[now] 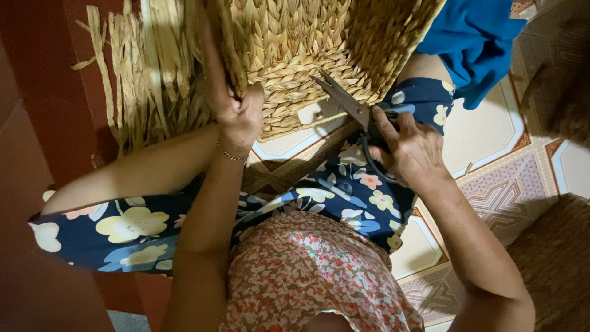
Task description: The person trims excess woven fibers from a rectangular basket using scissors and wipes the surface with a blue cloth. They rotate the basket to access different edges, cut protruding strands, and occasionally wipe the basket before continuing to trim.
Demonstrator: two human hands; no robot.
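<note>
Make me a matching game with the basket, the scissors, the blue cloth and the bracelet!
Things:
1. woven straw basket
2. dark metal scissors
3. bright blue cloth
4. thin gold bracelet

Places:
A. on the left wrist
B. top right, beside the basket
C. in the right hand
D. gripped by the left hand

Pairs: 1-D, 2-C, 3-B, 4-A
</note>
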